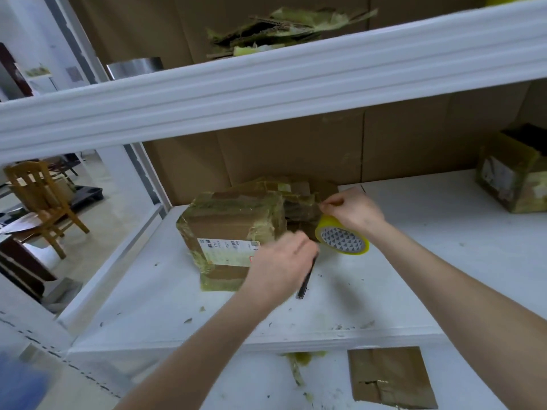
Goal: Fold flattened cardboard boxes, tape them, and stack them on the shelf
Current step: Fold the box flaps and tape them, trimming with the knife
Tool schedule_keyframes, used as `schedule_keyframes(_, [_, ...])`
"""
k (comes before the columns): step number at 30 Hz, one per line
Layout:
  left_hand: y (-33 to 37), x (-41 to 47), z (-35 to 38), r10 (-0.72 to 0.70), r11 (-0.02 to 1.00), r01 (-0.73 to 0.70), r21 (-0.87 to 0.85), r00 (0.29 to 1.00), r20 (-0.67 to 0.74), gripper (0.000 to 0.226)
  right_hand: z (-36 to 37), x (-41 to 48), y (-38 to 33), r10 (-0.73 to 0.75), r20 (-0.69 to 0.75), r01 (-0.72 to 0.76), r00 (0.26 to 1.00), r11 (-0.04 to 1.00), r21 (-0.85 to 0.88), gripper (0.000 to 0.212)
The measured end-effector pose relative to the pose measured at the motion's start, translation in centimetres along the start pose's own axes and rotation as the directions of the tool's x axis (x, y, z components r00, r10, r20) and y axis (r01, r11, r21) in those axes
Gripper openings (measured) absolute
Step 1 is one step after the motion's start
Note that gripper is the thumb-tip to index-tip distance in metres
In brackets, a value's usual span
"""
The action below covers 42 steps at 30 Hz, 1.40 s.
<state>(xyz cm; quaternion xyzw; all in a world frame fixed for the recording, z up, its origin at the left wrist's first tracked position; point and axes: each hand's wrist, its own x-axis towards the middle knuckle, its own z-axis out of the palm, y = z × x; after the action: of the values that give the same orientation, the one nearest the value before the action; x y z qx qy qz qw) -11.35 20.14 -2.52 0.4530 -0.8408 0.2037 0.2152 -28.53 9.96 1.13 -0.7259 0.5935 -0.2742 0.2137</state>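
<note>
Left hand (281, 261), fingers clamped on a slim black tool (306, 281), right of the tape-wrapped brown cardboard box (233, 229) on the white shelf (429, 261); right hand (352, 211) pinches the end off a yellow tape roll (343, 241); slack could wrinkle the strip.

Soft even light, faint shadows, motion-blurred hands, wide-angle bending at edges.
</note>
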Motion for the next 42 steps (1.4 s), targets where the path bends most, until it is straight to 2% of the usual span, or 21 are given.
schedule_keyframes(2, [1.8, -0.1, 2.2, -0.136, 0.991, 0.129, 0.045, 0.964, 0.23, 0.018, -0.1, 0.0, 0.1, 0.006, -0.002, -0.006, 1.0, 1.0, 0.014, 0.021])
schedule_keyframes(4, [2.4, 0.2, 4.7, -0.327, 0.944, 0.307, 0.122, 0.821, 0.467, 0.035, -0.2, -0.1, 0.4, 0.005, -0.006, -0.005, 1.0, 1.0, 0.017, 0.02])
schedule_keyframes(5, [2.5, 0.4, 5.8, -0.384, 0.92, 0.36, 0.153, 0.758, 0.527, 0.041, -0.2, -0.1, 0.5, 0.006, -0.007, -0.006, 1.0, 1.0, 0.016, 0.02])
schedule_keyframes(7, [2.4, 0.7, 7.8, -0.44, 0.893, 0.404, 0.198, 0.693, 0.571, 0.045, -0.2, -0.3, 0.6, 0.009, -0.007, -0.009, 1.0, 1.0, 0.024, 0.02])
schedule_keyframes(12, [2.8, 1.4, 8.5, -0.5, 0.863, 0.417, 0.286, 0.617, 0.608, 0.031, 0.1, -0.4, 0.7, 0.009, -0.002, -0.009, 1.0, 0.997, 0.071, 0.019])
schedule_keyframes(15, [3.5, 0.9, 6.7, -0.479, 0.873, 0.417, 0.254, 0.627, 0.614, 0.035, 0.1, -0.5, 1.0, 0.013, 0.007, -0.014, 1.0, 0.996, 0.091, 0.019])
schedule_keyframes(19, [4.0, -1.3, 0.6, -0.511, 0.849, 0.473, 0.236, 0.621, 0.595, 0.033, 0.3, -0.6, 1.3, 0.02, 0.033, -0.022, 0.999, 0.997, 0.069, 0.024])
schedule_keyframes(21, [3.1, -1.7, -3.4, -0.563, 0.815, 0.549, 0.186, 0.675, 0.477, 0.028, 0.7, -0.3, 1.2, 0.033, 0.041, -0.035, 0.999, 0.998, 0.055, 0.027])
schedule_keyframes(23, [2.3, -1.0, -6.6, -0.597, 0.796, 0.596, 0.105, 0.744, 0.301, 0.028, 1.1, -0.2, 1.2, 0.039, 0.037, -0.041, 0.999, 0.998, 0.044, 0.027])
schedule_keyframes(25, [1.6, 0.4, -8.1, -0.603, 0.794, 0.607, 0.029, 0.779, 0.173, 0.04, 1.4, -0.2, 1.1, 0.041, 0.026, -0.042, 0.999, 0.999, 0.034, 0.027])
schedule_keyframes(26, [1.5, 1.2, -8.1, -0.599, 0.797, 0.604, 0.021, 0.785, 0.159, 0.047, 1.5, -0.3, 1.1, 0.044, 0.02, -0.045, 0.999, 0.999, 0.029, 0.026])
schedule_keyframes(28, [1.4, 2.7, -7.7, -0.61, 0.79, 0.608, 0.07, 0.771, 0.182, 0.053, 1.6, -0.5, 1.0, 0.049, 0.008, -0.049, 0.999, 0.998, 0.031, 0.026])
schedule_keyframes(36, [0.9, 5.4, -5.8, -0.647, 0.762, 0.603, 0.238, 0.693, 0.318, 0.05, 0.9, -1.1, 0.4, 0.014, -0.053, -0.014, 0.998, 1.0, 0.0, 0.02])
schedule_keyframes(42, [0.9, 6.0, -5.8, -0.639, 0.769, 0.589, 0.248, 0.709, 0.297, 0.05, -0.1, -1.5, -0.7, -0.029, -0.089, 0.021, 0.996, 0.995, -0.094, 0.019])
